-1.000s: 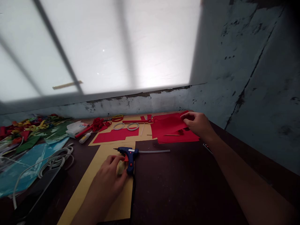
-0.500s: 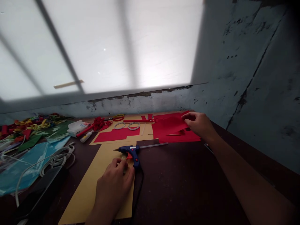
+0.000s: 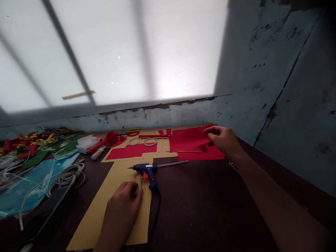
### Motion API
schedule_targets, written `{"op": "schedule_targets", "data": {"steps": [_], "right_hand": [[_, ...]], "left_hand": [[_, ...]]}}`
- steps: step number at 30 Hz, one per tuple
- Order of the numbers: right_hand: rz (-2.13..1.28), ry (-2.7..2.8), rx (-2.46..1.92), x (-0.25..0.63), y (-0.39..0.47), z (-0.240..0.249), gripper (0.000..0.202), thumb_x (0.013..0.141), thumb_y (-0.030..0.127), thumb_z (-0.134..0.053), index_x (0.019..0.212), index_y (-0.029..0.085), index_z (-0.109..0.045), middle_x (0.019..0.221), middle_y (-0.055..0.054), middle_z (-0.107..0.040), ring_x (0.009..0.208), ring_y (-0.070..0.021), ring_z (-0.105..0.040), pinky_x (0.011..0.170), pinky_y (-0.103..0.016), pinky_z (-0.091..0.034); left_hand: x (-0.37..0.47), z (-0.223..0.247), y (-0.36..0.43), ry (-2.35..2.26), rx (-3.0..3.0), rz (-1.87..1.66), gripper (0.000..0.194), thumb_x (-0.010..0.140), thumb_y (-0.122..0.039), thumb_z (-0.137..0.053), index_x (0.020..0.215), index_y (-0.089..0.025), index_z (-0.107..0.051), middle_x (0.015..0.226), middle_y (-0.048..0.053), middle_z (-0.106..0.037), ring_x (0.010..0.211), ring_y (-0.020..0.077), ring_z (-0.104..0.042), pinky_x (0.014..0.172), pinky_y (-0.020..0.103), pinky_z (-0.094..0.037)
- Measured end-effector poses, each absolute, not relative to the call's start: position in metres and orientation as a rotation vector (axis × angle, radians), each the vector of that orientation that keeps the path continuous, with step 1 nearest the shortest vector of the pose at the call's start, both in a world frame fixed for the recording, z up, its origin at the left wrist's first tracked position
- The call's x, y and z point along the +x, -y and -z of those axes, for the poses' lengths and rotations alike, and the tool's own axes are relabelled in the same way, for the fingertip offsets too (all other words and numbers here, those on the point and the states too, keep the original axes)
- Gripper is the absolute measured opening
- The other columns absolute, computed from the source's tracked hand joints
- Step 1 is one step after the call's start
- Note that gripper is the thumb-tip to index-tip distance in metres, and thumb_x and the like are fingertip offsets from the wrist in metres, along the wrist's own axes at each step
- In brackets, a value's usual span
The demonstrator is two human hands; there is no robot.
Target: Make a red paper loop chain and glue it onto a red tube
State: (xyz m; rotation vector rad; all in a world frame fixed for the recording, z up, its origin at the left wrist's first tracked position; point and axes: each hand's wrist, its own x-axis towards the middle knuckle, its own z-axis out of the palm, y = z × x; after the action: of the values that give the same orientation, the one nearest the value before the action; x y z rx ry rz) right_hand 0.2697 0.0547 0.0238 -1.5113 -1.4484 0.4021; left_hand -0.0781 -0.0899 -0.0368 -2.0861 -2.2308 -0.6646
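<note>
Between the thumb and fingers of my right hand (image 3: 222, 138) is the edge of a red sheet (image 3: 186, 139), raised a little over other red paper (image 3: 204, 155) at the back right. My left hand (image 3: 122, 206) rests on the tan card (image 3: 102, 206), its fingers curled at a small pale, shiny object (image 3: 138, 183) that they partly cover. Just beyond that hand lies a blue glue gun (image 3: 148, 168) with an orange trigger and a clear stick in its rear. A thin wooden stick (image 3: 190, 151) lies by the red sheets.
Two silvery rings (image 3: 150, 141), a red flower (image 3: 111, 138), yellow-handled scissors (image 3: 133, 132) and a small glue bottle (image 3: 97, 154) lie toward the back. At left are coiled white cable (image 3: 64, 178), a black box (image 3: 49, 210), blue plastic (image 3: 39, 180) and colourful scraps.
My left hand has drawn back slightly toward me and left, away from the glue gun's handle. The red sheet in my right hand has shifted slightly, showing more of the wooden stick.
</note>
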Motion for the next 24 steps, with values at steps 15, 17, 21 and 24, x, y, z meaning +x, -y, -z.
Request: {"op": "schedule_targets", "data": {"steps": [15,17,21,24], "right_hand": [[-0.437,1.441,-1.498,0.265,-0.055,-0.023,0.022,0.074,0.019,-0.058,0.089,0.02,-0.074,0.084,-0.004,-0.072,0.065,-0.015,-0.064,0.057,-0.023,-0.049],[-0.541,1.41,-1.469,0.262,-0.054,-0.023,0.022,0.074,0.017,-0.059,0.091,0.019,-0.074,0.083,-0.004,-0.071,0.062,-0.0138,-0.063,0.055,-0.022,-0.05],[-0.854,1.324,-1.341,0.258,-0.052,-0.025,0.022,0.074,0.015,-0.059,0.092,0.017,-0.072,0.088,-0.005,-0.068,0.061,-0.0119,-0.061,0.055,-0.022,-0.053],[-1.071,1.425,-1.339,0.256,-0.049,-0.028,0.02,0.073,0.015,-0.062,0.09,0.016,-0.072,0.092,-0.007,-0.068,0.065,-0.0126,-0.06,0.057,-0.023,-0.055]], "left_hand": [[-0.035,-0.054,0.058,1.825,-2.254,1.057,0.028,0.088,-0.038,-0.057,0.11,-0.025,-0.068,0.111,0.004,-0.071,0.098,0.0232,-0.068,0.086,0.034,-0.051],[-0.011,-0.069,0.047,1.622,-2.41,1.051,0.033,0.089,-0.039,-0.058,0.118,-0.026,-0.065,0.123,0.006,-0.066,0.111,0.0251,-0.063,0.093,0.037,-0.049],[0.019,-0.068,0.017,1.471,-2.67,0.831,0.076,0.079,-0.054,-0.068,0.146,-0.027,-0.042,0.15,0.011,-0.045,0.136,0.034,-0.043,0.106,0.051,-0.041],[0.02,-0.045,-0.004,1.433,-2.793,0.789,0.091,0.072,-0.06,-0.073,0.149,-0.026,-0.037,0.152,0.013,-0.041,0.139,0.0357,-0.038,0.11,0.052,-0.037]]}}
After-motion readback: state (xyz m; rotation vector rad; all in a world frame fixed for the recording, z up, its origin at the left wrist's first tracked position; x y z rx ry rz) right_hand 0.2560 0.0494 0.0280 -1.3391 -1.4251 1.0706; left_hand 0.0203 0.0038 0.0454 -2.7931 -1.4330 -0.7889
